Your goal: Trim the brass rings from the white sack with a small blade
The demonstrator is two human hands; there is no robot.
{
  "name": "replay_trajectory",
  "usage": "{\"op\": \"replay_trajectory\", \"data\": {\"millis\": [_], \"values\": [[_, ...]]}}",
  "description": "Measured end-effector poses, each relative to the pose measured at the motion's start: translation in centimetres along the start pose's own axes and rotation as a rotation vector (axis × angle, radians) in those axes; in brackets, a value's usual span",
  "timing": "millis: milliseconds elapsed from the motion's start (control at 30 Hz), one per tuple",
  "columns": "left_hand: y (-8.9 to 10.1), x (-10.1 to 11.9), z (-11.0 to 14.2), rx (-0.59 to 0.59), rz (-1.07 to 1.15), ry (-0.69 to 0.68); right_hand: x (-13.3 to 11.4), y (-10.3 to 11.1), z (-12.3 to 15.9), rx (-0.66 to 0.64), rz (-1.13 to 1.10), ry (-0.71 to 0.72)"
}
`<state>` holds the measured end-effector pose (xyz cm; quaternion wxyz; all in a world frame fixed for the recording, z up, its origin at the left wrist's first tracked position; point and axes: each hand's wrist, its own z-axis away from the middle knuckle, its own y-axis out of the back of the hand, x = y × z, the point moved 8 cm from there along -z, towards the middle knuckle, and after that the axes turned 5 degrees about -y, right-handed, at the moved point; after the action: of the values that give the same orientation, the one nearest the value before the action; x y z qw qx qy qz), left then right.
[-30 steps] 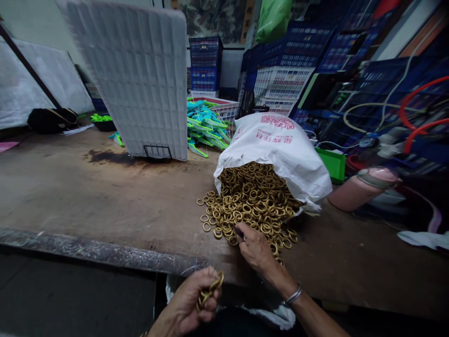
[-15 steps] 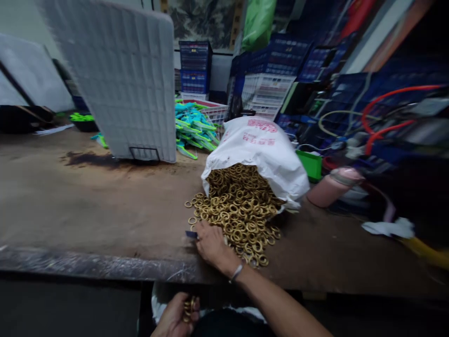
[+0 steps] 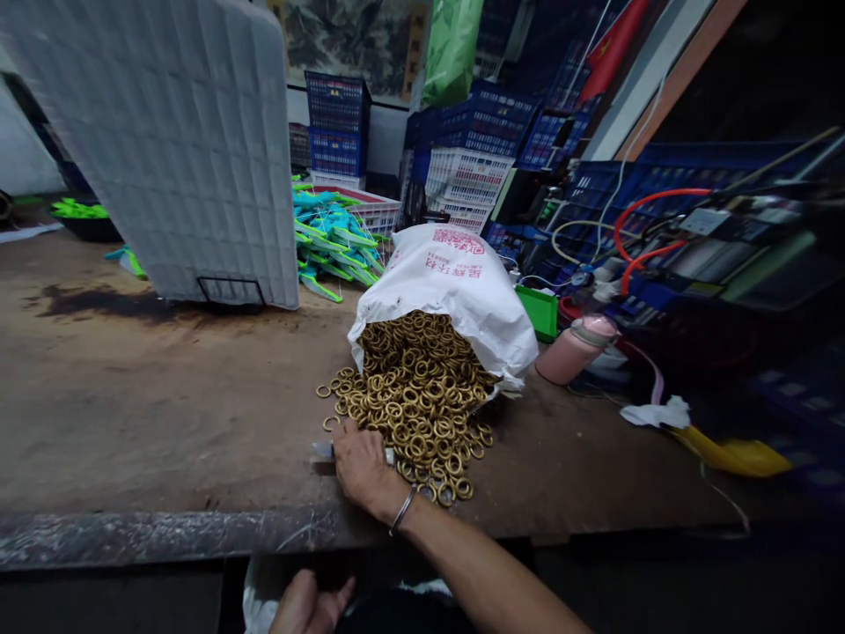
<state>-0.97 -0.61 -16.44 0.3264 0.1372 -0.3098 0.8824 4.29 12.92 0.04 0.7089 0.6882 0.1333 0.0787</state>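
**Flat-bladed tool (image 3: 323, 449) gripped beside brass-coloured rings (image 3: 422, 414)**

It is held in the right hand (image 3: 360, 464) at the heap's near-left fringe, the rings spread from the mouth of a white printed sack (image 3: 449, 273). Below the worn front edge (image 3: 165, 534), the left hand (image 3: 313, 606) is held open. Leftward, a broad stretch of tabletop (image 3: 165, 423) is bounded by that edge and a ribbed white panel (image 3: 198, 158).

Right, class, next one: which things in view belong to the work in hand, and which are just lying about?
Part of the work, it seems:
gold-coloured rings, heaped at the sack's mouth
white sack, lying open
thin tool, in the right hand

Apparently just lying about:
pink bottle
green tray
teal-and-green pile
blue crates, stacked behind
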Motion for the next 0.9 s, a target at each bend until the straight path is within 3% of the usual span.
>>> {"op": "replay_trajectory", "data": {"millis": [167, 267, 333, 400, 500, 567, 667, 767, 900], "values": [[0.4, -0.9, -0.4, -0.042, -0.01, 0.049, -0.4, -0.3, -0.2, -0.019, 0.024, 0.039], [-0.2, -1.5, 1.0, -0.114, -0.115, 0.145, -0.4, -0.4, -0.1, -0.018, 0.029, 0.048], [-1.4, -0.8, 2.8, -0.207, -0.231, 0.132, -0.1, -0.3, 0.2, -0.011, 0.017, 0.046], [-3.8, 0.3, 4.9, -0.423, -0.381, 0.075, 0.3, 0.3, 0.5, 0.017, -0.01, 0.044], [-6.4, 2.7, 6.9, -0.58, -0.559, -0.106, 1.9, 1.3, 0.8, 0.026, -0.174, -0.031], [-7.2, 5.0, 6.8, -0.495, -0.605, -0.266, 3.0, 1.9, 1.1, 0.016, -0.399, -0.058], [-8.0, 8.2, 6.2, -0.283, -0.629, -0.49, 4.1, 1.6, 1.9, -0.101, -0.827, -0.046], [-9.7, 9.3, 5.7, -0.271, -0.651, -0.568, 4.8, 0.8, 3.3, -0.24, -1.184, -0.071], [-11.4, 8.9, 5.4, -0.328, -0.648, -0.54, 5.2, -0.3, 5.1, -0.364, -1.433, -0.167]]}}
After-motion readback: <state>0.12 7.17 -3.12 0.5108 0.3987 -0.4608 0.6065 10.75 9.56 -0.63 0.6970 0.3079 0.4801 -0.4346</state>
